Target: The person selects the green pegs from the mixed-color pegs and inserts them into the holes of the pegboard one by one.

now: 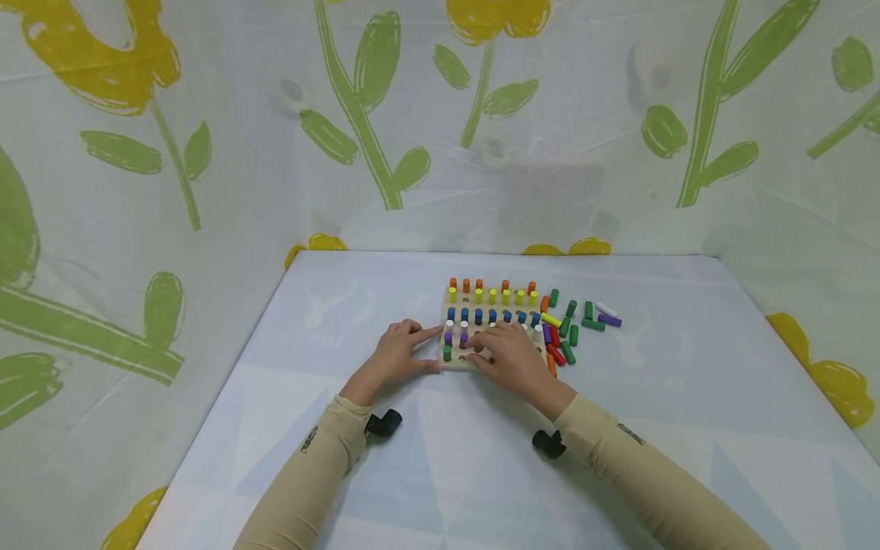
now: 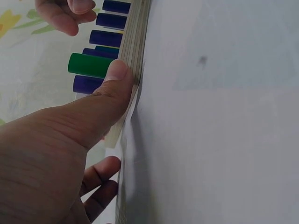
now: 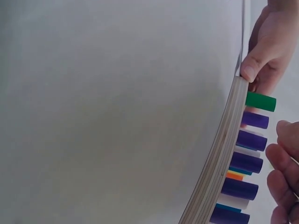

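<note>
A wooden pegboard (image 1: 455, 367) carries rows of orange, yellow, blue, white and purple pegs. One green peg (image 1: 447, 354) stands at its near left corner. My left hand (image 1: 394, 355) touches the board's left side with spread thumb and index finger; in the left wrist view, the thumb rests by the board edge (image 2: 128, 42) close to the green peg. Over the near rows is my right hand (image 1: 512, 359), its fingertips beside a purple peg (image 1: 464, 343). In the right wrist view those fingers (image 3: 278, 156) are loosely bent, apart from the purple pegs (image 3: 246, 162), holding nothing.
Loose pegs lie right of the board, several of them green (image 1: 574, 336), with a red one (image 1: 556, 354), a yellow one (image 1: 551, 320), a purple one (image 1: 609, 320) and a white one (image 1: 606, 308). A flower-patterned curtain (image 1: 550, 176) hangs behind the table (image 1: 440, 458).
</note>
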The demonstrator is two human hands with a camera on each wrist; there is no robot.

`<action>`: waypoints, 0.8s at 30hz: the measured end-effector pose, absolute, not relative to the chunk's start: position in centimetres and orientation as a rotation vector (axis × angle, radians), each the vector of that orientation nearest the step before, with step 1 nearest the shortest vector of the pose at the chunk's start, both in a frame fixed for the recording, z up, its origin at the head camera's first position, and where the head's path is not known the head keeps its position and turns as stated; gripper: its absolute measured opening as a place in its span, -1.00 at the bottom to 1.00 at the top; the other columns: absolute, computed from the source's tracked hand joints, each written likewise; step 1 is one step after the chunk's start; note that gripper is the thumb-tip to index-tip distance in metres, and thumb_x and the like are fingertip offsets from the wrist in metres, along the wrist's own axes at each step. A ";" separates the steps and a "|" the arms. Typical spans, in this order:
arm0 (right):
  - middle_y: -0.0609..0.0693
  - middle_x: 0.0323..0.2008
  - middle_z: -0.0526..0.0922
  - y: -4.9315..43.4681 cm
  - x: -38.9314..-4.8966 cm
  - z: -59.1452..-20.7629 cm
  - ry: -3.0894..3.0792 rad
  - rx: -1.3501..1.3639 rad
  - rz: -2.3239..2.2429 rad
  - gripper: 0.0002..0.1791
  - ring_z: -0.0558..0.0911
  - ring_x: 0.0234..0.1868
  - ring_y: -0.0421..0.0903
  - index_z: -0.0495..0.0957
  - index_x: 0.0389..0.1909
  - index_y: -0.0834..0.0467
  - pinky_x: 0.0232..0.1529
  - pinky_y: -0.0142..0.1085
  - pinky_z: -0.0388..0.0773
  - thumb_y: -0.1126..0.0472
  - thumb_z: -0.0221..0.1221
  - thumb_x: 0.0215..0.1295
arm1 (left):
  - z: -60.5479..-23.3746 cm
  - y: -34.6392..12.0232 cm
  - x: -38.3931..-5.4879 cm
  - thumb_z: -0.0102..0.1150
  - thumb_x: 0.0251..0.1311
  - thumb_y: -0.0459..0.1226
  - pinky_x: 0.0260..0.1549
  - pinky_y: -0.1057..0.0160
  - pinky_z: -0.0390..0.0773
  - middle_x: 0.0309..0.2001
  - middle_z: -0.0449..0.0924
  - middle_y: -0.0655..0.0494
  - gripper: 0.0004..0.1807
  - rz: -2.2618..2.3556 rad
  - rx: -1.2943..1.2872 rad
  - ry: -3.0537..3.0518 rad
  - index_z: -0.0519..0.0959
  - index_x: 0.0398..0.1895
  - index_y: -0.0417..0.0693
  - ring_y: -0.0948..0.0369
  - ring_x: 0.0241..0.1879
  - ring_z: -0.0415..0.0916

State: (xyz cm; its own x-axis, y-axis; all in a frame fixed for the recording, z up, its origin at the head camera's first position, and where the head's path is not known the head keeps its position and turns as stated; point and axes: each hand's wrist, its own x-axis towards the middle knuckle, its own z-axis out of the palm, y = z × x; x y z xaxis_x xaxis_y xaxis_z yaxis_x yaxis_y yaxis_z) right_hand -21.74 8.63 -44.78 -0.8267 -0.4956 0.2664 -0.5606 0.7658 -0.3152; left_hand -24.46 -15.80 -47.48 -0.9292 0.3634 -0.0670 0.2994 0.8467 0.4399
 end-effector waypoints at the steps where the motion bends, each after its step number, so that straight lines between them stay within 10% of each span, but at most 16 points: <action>1: -0.15 -0.23 0.74 8.7 -21.8 -44.8 -2.801 0.838 0.568 -0.82 0.57 -0.11 -0.10 0.75 -0.10 -0.01 0.13 -0.03 0.45 0.08 0.38 0.32 | -47.5 -15.8 -24.5 0.40 0.15 0.14 0.18 -0.03 0.33 0.14 0.37 -0.02 -0.17 0.649 0.517 2.875 0.36 0.51 0.30 0.00 0.14 0.25; 24: -0.17 -0.29 0.72 11.1 -21.7 -45.1 -2.795 0.800 0.541 -0.81 0.55 -0.17 -0.11 0.73 -0.11 0.01 0.08 -0.07 0.46 0.09 0.40 0.29 | -47.9 -16.0 -24.6 0.40 0.16 0.14 0.21 -0.03 0.30 0.16 0.35 -0.03 -0.16 0.657 0.518 2.863 0.34 0.52 0.32 -0.01 0.16 0.24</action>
